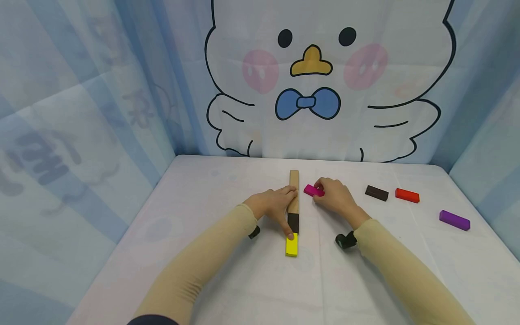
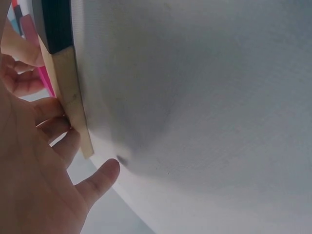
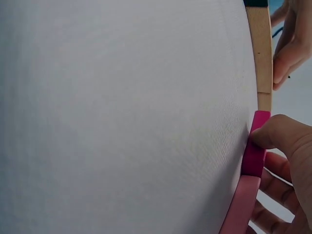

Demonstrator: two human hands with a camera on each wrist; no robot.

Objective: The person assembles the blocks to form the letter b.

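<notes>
A straight row of blocks lies end to end on the table: plain wooden blocks [image 1: 294,203] at the far end, then a black block [image 1: 293,223] and a yellow block [image 1: 291,248] nearest me. My left hand [image 1: 273,204] spans the row, its thumb at the join of black and yellow and its fingers touching the wood, as the left wrist view [image 2: 70,85] of that wooden block shows. Just right of the row, my right hand [image 1: 335,196] pinches a magenta block [image 3: 257,144] between thumb and fingers. A light pink block [image 3: 241,207] adjoins it, hidden by the hand in the head view.
Farther right on the white tabletop [image 1: 365,280] lie a dark brown block [image 1: 376,193], a red block [image 1: 407,195] and a purple block [image 1: 454,220]. A curtain with a cartoon bird [image 1: 311,63] hangs behind the table's back edge. Black wrist cameras [image 1: 346,240] sit below the wrists.
</notes>
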